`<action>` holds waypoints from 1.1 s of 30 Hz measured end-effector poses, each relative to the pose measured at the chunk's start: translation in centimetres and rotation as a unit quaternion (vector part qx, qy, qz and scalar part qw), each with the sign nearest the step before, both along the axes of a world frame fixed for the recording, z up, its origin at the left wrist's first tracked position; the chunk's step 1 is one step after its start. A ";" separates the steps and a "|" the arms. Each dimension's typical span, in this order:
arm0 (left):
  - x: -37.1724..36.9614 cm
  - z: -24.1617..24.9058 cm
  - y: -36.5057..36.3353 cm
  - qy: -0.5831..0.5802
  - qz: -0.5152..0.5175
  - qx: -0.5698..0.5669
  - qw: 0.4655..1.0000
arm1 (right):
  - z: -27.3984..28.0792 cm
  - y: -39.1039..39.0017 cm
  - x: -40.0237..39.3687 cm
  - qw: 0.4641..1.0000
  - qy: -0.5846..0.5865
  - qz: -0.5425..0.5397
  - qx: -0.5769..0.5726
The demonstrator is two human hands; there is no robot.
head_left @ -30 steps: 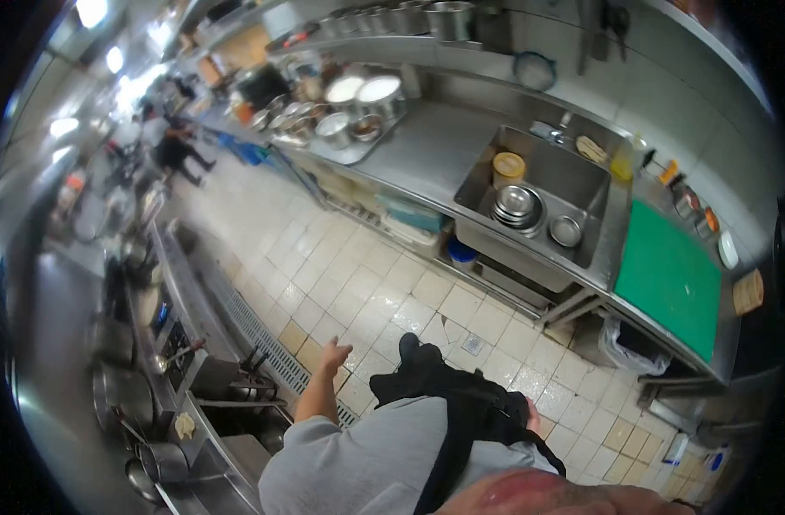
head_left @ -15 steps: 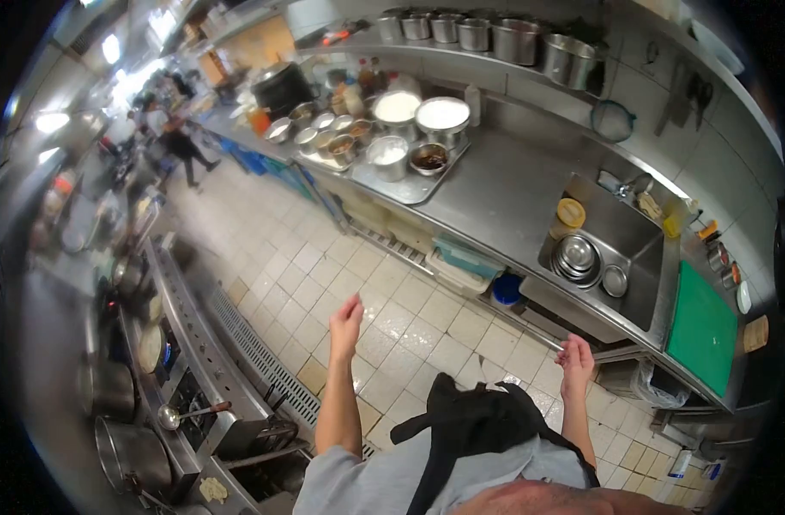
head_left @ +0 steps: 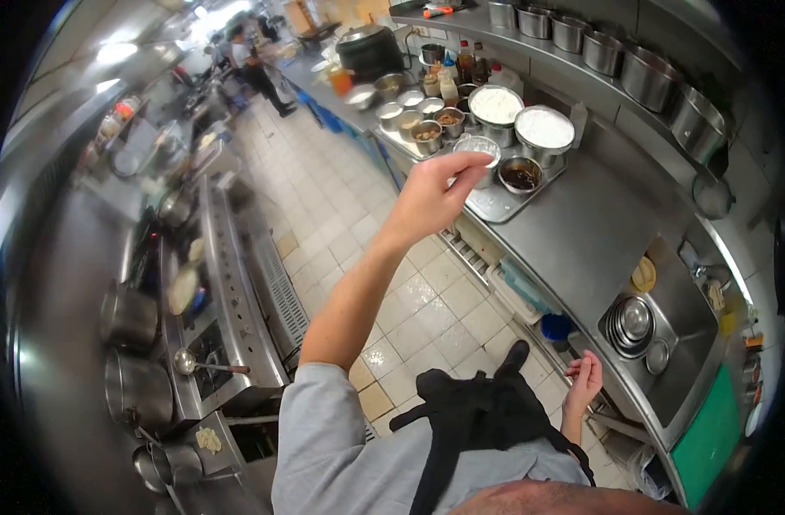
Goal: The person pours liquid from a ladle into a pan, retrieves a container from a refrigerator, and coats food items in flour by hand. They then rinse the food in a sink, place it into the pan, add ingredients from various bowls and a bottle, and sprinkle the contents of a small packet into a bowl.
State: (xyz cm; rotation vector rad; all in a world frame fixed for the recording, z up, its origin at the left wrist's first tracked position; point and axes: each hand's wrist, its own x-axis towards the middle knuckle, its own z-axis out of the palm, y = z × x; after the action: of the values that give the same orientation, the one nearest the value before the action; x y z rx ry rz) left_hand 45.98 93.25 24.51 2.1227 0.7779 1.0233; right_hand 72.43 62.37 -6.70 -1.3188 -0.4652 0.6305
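Note:
My left hand [head_left: 437,196] is stretched out over the edge of the counter, its thumb and fingers a little apart and nothing visible between them. In the view it overlaps a metal pot [head_left: 477,146] of white contents; whether they touch I cannot tell. Just right of the fingertips is a bowl of dark sauce [head_left: 521,174] on a metal tray [head_left: 495,206]. Behind stand two larger pots of white powder [head_left: 495,105]. Low beside the counter's front edge, my right hand [head_left: 584,382] hangs empty with loosely bent fingers.
A steel counter [head_left: 581,227] runs along the right, with a sink [head_left: 688,343] holding bowls and a green board [head_left: 710,446]. Stoves with pots [head_left: 139,386] line the left. Another person [head_left: 253,69] stands far down the tiled aisle [head_left: 410,292].
My left hand has risen and reached forward and right to the pots. The view has shifted, bringing the counter's tray closer. My right hand stays low. A dark shoe now shows.

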 end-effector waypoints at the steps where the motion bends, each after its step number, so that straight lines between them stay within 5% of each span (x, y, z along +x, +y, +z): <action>1: 1.6 1.0 0.8 -0.011 -0.015 0.035 0.999 | -0.3 1.2 0.8 1.000 0.000 0.003 0.004; 11: 12.0 8.8 6.5 0.097 -0.020 0.108 0.989 | -0.6 16.3 12.5 0.996 0.038 0.085 0.015; 14: 14.4 8.7 9.9 0.087 -0.050 0.267 0.959 | 0.7 20.6 14.2 0.994 0.039 0.099 0.008; 17: 15.7 9.2 13.5 0.138 -0.045 0.306 0.941 | 0.3 24.0 15.3 0.996 0.022 0.088 -0.012; 33: 19.0 13.2 41.9 0.092 -0.091 0.190 0.973 | 1.1 33.9 9.5 0.997 0.010 -0.057 -0.050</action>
State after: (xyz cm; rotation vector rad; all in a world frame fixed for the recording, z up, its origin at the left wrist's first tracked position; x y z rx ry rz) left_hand 65.02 135.14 37.74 2.5915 0.4841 0.9428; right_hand 81.93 96.29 -5.61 -1.4225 -0.3421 0.5774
